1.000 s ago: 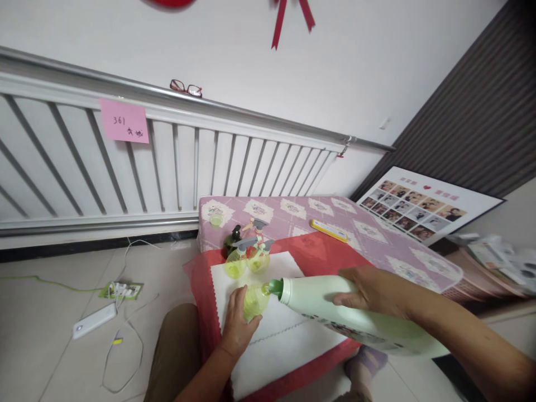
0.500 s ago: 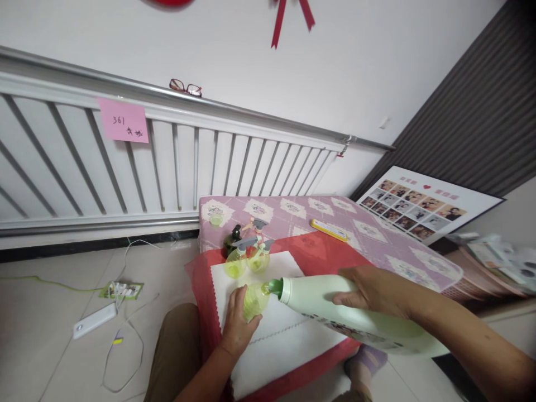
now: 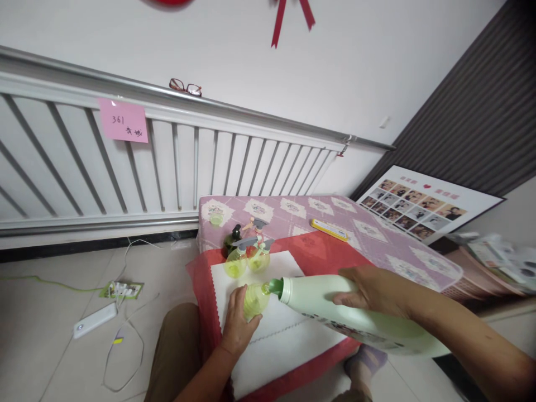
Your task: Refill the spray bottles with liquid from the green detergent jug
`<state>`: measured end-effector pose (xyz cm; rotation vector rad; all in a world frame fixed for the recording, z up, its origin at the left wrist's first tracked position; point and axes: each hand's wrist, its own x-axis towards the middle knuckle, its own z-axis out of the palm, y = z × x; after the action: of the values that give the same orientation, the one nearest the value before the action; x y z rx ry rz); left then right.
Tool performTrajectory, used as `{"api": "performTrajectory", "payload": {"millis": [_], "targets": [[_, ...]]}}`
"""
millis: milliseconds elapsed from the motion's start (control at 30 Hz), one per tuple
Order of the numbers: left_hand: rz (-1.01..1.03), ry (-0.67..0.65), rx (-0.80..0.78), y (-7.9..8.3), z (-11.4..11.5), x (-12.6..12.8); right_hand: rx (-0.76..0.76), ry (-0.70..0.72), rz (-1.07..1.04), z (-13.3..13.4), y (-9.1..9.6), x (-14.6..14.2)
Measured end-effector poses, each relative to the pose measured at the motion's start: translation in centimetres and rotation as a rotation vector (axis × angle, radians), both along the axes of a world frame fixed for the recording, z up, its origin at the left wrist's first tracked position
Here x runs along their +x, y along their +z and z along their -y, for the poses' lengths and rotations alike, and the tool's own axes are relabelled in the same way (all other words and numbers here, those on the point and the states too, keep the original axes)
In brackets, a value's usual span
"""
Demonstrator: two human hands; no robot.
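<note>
Head view, the only view.

- Left hand [image 3: 237, 329], lower centre of the frame: grip clenched round the small yellow-green bottle [image 3: 254, 300], which stands on the white cloth [image 3: 276, 329]. The hand wraps it from the near side, likely to steady so light a bottle against tipping.
- Right hand [image 3: 372, 290], right of centre: grip clasped over the top of the large white bottle [image 3: 335, 312]. The bottle lies nearly level, base towards the lower right, green spout [image 3: 274, 287] at the small bottle's mouth. That tilt fits liquid passing from one to the other; no stream is visible.
- White cloth lies over a red cloth [image 3: 318, 251], probably to catch drips, on the tabletop [image 3: 377, 234] with its pink patterned cover.
- Just beyond the hands, two spray bottles [image 3: 237, 262] with yellow-green liquid stand close together at the cloth's far edge, a dark bottle [image 3: 231, 237] behind them.
- Yellow flat item [image 3: 329, 229] farther back on the tabletop, well apart.
- Left of frame: radiator [image 3: 167, 167] with pink note [image 3: 123, 120]; glasses [image 3: 185, 87] on its top rail.
- Floor, lower left: power strip [image 3: 121, 290] and cables.
</note>
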<state>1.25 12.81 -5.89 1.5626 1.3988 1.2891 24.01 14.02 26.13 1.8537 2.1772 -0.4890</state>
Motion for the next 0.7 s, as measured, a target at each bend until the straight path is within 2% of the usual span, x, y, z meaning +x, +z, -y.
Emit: {"api": "performTrajectory", "payload": {"millis": [700], "targets": [[0.002,-0.011,0.017,-0.19,-0.01,-0.07,-0.001,0.023,0.005,0.06,0.22,-0.3]]}}
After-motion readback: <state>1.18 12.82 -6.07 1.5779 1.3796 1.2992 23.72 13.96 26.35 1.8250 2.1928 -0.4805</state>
